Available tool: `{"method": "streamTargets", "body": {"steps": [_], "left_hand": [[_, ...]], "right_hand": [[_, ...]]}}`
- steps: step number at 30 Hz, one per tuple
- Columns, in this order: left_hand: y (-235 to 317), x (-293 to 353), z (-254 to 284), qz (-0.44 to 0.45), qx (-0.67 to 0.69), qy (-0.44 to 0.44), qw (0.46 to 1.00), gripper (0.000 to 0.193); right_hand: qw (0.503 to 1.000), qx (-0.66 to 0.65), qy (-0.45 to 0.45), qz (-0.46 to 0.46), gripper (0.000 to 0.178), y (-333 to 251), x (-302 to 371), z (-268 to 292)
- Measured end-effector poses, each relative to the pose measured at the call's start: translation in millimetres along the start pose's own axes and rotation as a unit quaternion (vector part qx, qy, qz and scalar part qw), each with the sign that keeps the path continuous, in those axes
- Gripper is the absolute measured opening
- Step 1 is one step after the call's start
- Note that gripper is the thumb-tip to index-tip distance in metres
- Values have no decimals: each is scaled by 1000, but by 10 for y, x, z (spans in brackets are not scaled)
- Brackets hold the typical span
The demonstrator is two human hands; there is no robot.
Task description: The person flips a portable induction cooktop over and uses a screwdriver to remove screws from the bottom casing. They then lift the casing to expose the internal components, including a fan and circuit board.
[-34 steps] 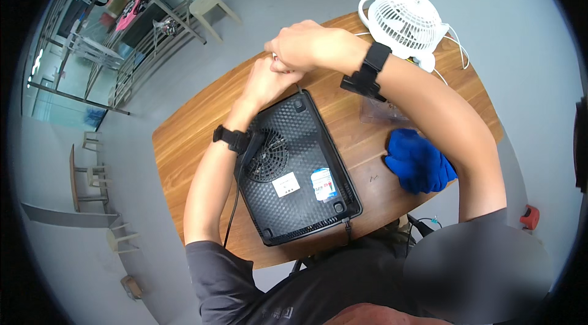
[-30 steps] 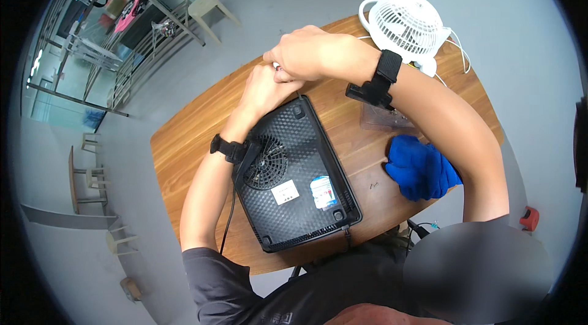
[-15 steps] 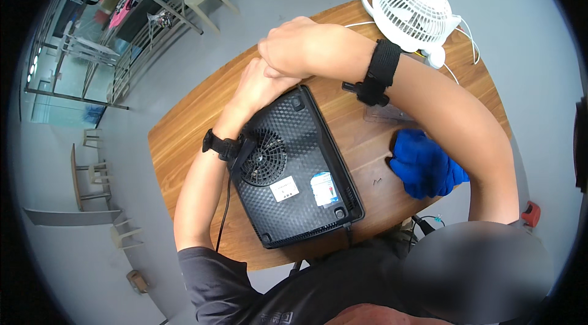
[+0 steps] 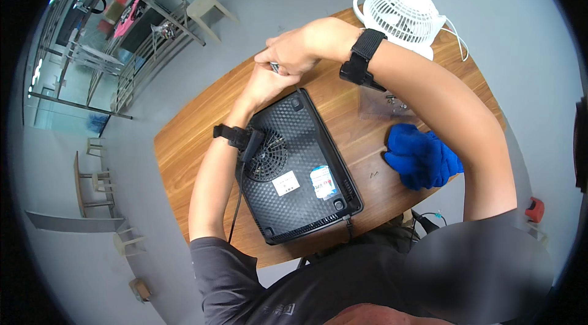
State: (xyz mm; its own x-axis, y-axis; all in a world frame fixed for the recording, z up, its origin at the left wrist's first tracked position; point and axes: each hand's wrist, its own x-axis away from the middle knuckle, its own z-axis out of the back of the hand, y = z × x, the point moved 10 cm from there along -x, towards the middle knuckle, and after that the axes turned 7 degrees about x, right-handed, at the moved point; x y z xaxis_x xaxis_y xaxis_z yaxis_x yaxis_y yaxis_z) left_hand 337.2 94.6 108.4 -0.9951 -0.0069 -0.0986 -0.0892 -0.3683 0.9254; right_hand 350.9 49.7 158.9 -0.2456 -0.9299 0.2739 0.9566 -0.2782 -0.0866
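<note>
A black laptop cooling pad (image 4: pixel 300 135) lies on the wooden table with its patterned face up, showing a round fan grille (image 4: pixel 267 156) and two stickers. Just beyond its far edge my two hands meet. My right hand (image 4: pixel 295 51) is closed from above, over my left hand (image 4: pixel 269 85), and its fingers are bent. A small grey metallic thing (image 4: pixel 275 68) peeks out between them; its kind is not clear. My left hand is closed too, its fingertips hidden under the right. Each wrist wears a black strap with a small device.
A white fan (image 4: pixel 401 16) with a cable stands at the far right of the table (image 4: pixel 196 135). A blue cloth (image 4: pixel 422 156) lies at the right, near a clear tray (image 4: pixel 383 104) of small metal parts. Two small screws (image 4: pixel 374 174) lie beside the cooling pad.
My right hand has turned slightly on my left, so the grey metallic thing now shows between them. My right forearm has shifted a little, uncovering more of the clear tray.
</note>
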Motion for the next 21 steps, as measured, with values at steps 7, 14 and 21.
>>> {"method": "streamTargets", "body": {"steps": [7, 14, 21], "left_hand": [[-22, -45, -70, 54, -82, -45, 994, 25], [78, 99, -22, 61, -77, 1, 995, 25], [205, 10, -150, 20, -163, -61, 985, 27]], "right_hand": [[975, 86, 196, -65, 54, -52, 381, 475], [980, 83, 126, -127, 40, -86, 276, 408], [989, 66, 92, -94, 25, -26, 293, 317]]}}
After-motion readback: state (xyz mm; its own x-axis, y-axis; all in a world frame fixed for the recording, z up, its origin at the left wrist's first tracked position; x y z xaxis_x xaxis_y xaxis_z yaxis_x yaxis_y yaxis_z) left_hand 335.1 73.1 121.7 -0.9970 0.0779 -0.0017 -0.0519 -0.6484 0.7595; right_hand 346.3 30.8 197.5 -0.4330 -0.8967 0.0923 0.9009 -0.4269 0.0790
